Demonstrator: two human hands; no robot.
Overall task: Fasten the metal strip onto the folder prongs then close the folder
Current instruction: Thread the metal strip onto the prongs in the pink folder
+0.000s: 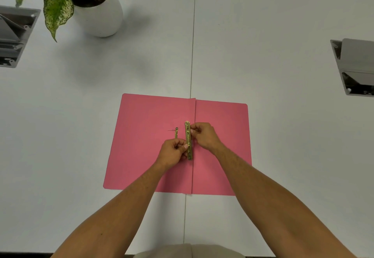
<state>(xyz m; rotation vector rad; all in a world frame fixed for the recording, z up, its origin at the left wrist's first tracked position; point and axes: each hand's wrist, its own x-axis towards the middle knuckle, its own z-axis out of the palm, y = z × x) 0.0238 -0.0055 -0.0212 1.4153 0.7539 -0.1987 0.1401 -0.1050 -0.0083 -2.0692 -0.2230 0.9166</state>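
Observation:
A pink folder (141,136) lies open flat on the white table, its spine running away from me. A gold metal strip (188,136) is held just left of the spine, lengthwise along it. My right hand (204,136) pinches the strip's far end. My left hand (174,152) grips its near part with thumb and fingers. A thin gold prong (176,133) stands up from the left leaf, just left of the strip. Any second prong is hidden under my left hand.
A white pot with a green-and-white leafy plant (99,13) stands at the far left. Grey metal cable boxes are set into the table at the left edge (14,37) and the right edge (356,67). A seam (193,45) splits the tabletop.

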